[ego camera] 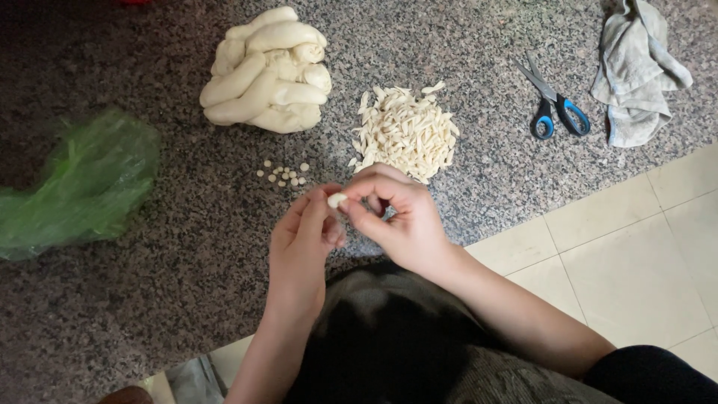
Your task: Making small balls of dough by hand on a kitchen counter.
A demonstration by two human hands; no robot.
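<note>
Counter (187, 247): speckled polished stone. Dough (268, 71): smooth, matt. Bag (75, 183): thin glossy plastic. Scissors (552, 101): metal blades, plastic handles. Rag (636, 71): creased cloth.

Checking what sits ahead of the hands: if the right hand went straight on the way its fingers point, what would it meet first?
The right hand points left, so it would first meet the left hand, just past the small dough piece pinched between them.

We hold both hands together low over the counter, forearms rising from the bottom edge and converging. Our left hand (303, 239) is cupped, thumb and forefinger pinched at the top. Our right hand (400, 217) curls inward from the right, fingertips (357, 203) meeting the left's, wrist bent, forearm bare up to a dark sleeve
</note>
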